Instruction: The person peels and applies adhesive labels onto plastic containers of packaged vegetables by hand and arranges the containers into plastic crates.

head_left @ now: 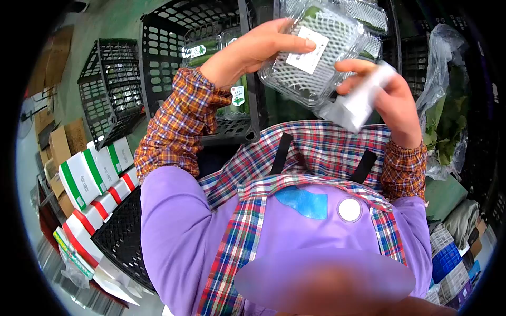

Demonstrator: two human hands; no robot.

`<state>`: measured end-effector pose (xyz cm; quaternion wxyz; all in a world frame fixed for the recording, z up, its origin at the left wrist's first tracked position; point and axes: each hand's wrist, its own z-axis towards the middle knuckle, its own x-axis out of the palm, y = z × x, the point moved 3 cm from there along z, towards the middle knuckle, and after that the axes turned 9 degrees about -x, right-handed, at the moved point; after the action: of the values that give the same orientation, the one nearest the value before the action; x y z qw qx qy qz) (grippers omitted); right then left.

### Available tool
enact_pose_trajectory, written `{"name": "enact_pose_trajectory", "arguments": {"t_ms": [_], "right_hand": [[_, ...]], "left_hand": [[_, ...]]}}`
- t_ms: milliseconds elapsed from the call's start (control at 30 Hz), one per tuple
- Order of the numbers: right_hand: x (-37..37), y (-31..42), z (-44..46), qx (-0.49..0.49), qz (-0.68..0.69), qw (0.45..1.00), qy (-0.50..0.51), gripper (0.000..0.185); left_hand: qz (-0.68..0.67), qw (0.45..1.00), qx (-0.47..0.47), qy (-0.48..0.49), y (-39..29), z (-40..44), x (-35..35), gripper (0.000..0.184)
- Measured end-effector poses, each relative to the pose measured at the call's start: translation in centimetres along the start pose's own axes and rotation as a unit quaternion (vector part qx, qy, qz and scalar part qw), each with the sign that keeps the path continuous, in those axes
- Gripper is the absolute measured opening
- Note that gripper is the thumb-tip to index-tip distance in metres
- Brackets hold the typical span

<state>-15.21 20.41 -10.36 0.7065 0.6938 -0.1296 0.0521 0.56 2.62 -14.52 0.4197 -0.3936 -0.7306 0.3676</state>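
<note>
A clear plastic package (337, 31) with white foam netting and something green inside is held up at the top centre. My left hand (258, 47) grips its left side, the thumb lying on a white printed label (307, 50). At the package's lower right, my right hand (377, 87) has its fingers bent around a white strip (361, 102), which is blurred by motion. Behind my left forearm, packages with green contents (240, 100) lie in a black crate (158, 55).
A second black crate (110, 89) stands at the left, above white boxes with green stripes (84, 179) and others with red stripes (89, 221). On the right hangs a clear plastic bag (445, 105) with leafy greens. More netted packages (369, 16) sit behind the held one.
</note>
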Motion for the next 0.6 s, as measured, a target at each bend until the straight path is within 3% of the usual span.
{"name": "enact_pose_trajectory", "arguments": {"t_ms": [33,100,167,233,300,367,433,500,600], "right_hand": [[-0.1,-0.6,0.0,0.022,-0.052,0.998,-0.018,0.012],[-1.6,-1.9,-0.2,0.047,-0.014,0.995,-0.091,0.015],[-3.1,-2.0,-0.6,0.045,-0.005,0.987,-0.155,0.015],[-3.7,-1.8,-0.5,0.037,0.013,0.980,-0.194,0.014],[-3.8,-2.1,-0.5,0.034,0.014,0.984,-0.175,0.015],[-3.7,-2.5,-0.6,0.047,0.020,0.986,-0.157,0.016],[-3.3,-2.6,-0.5,0.058,0.003,0.988,-0.141,0.016],[-3.5,-3.0,-0.5,0.051,-0.001,0.993,-0.110,0.016],[-3.3,-2.7,-0.7,0.043,-0.026,0.992,-0.120,0.016]], "left_hand": [[-0.024,1.000,0.007,0.002,-0.7,-0.4,0.2,0.048],[0.045,0.998,0.022,-0.032,-2.1,-2.3,-2.1,0.047],[0.024,0.996,-0.007,-0.080,-2.0,-5.1,-7.3,0.047],[0.078,0.975,-0.052,-0.201,-1.6,-9.4,-11.1,0.048],[0.180,0.920,-0.145,-0.317,1.2,-13.0,-16.0,0.053],[0.322,0.818,-0.262,-0.398,4.6,-15.7,-18.7,0.054],[0.521,0.722,-0.255,-0.376,8.9,-17.6,-20.6,0.051],[0.628,0.661,-0.248,-0.327,10.7,-18.0,-18.0,0.047],[0.657,0.702,-0.141,-0.236,15.9,-19.4,-16.4,0.050]]}}
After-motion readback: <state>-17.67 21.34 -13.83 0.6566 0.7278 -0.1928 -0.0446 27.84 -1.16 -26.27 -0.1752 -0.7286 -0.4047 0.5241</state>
